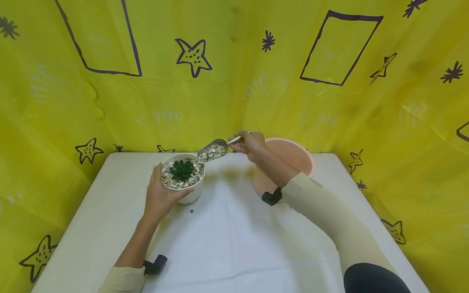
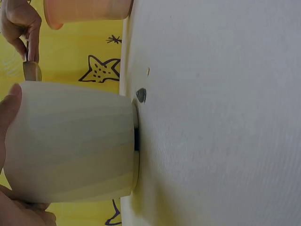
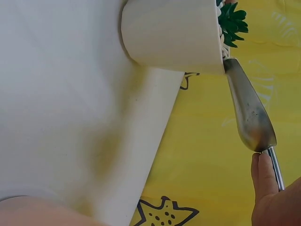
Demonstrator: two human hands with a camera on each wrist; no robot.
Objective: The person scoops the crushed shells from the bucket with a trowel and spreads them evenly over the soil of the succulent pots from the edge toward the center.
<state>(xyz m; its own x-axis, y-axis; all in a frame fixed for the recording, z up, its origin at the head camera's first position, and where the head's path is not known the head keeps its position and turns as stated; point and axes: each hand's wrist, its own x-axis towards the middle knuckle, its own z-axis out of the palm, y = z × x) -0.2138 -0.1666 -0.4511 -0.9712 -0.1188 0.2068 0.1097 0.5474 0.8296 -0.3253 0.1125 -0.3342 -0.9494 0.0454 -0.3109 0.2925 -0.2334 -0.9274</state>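
My left hand (image 1: pixel 161 197) grips the side of a white flowerpot (image 1: pixel 191 197), thumb at the near rim and fingers round the left side. A green succulent (image 1: pixel 182 170) stands in the pot amid small pale pebbles (image 1: pixel 176 184). With my right hand (image 1: pixel 252 143) I hold the handle of a metal scoop (image 3: pixel 251 113), which carries more pebbles (image 1: pixel 214 151). The scoop tilts down to the left, its lip right at the pot's right rim. In the left wrist view the pot (image 2: pixel 75 141) stands upright on the table, its pebbles hidden.
Behind my right forearm stands a pink bucket (image 1: pixel 264 179), partly covered by the arm. A small dark stone (image 1: pixel 191 211) lies on the white table (image 1: pixel 227 244) just before the pot. A yellow patterned curtain (image 1: pixel 227 101) hangs behind the table.
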